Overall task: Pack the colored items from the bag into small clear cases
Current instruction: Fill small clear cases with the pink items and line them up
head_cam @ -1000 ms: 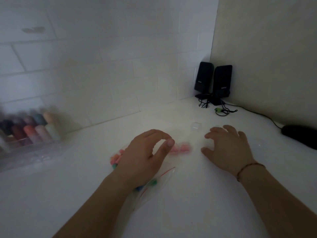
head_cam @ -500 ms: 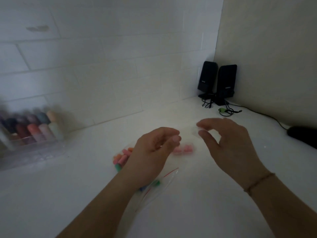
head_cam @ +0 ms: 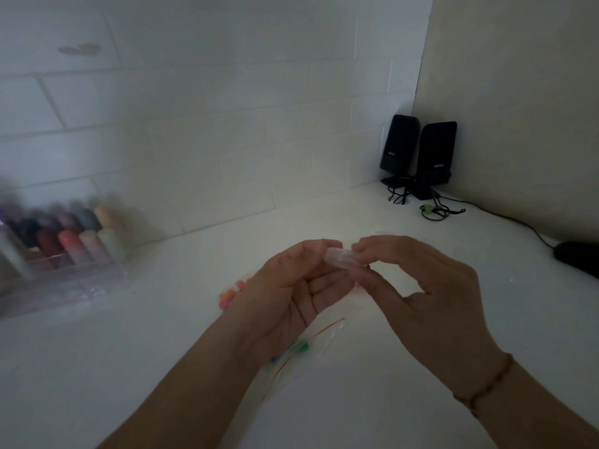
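both hands are raised above the white desk (head_cam: 372, 400), meeting around a small clear case (head_cam: 341, 258). the left hand (head_cam: 291, 296) pinches the case's left end between thumb and curled fingers, palm turned toward the camera. the right hand (head_cam: 418, 286) pinches its right end with thumb and fingertips, a thin bracelet (head_cam: 486, 388) on that wrist. the case lies roughly level between the two grips, held off the desk; whether its lid is open or closed cannot be told.

under the left wrist lies the clear zip bag (head_cam: 311, 345) with a red seal line, flat on the desk, a green piece (head_cam: 300, 346) showing inside it. more colored items (head_cam: 231, 291), pink and orange, lie on the desk just left of the left hand, blurred.

half a second ago the right hand alone held the case while the left hovered over the bag; a second ago the case stood on the desk beyond both hands. the left hand has since come up to take the other end.

at far left sits a clear organizer (head_cam: 58, 251) of colored bottles, blurred. in the corner stand two black speakers (head_cam: 418, 150) with cables; each bears a small label too small to read. a dark object (head_cam: 578, 257) lies at the right edge.
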Action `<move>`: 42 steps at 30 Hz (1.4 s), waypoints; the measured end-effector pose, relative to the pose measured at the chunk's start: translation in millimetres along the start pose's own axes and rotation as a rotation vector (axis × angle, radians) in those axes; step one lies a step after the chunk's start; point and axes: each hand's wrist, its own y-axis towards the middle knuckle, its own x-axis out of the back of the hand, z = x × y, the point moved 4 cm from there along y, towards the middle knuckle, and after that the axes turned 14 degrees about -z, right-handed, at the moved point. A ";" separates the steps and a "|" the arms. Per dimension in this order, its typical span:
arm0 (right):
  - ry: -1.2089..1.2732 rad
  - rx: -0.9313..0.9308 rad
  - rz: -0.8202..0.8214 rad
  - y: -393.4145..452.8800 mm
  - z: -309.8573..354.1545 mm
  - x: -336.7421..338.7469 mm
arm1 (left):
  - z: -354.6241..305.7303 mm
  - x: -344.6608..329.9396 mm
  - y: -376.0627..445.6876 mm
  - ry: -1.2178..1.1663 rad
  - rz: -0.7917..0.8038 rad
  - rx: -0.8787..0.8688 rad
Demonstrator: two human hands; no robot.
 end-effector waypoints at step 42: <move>-0.335 0.103 1.017 -60.5 22.8 -43.0 | -64.4 96.1 37.9 0.984 -0.623 -0.441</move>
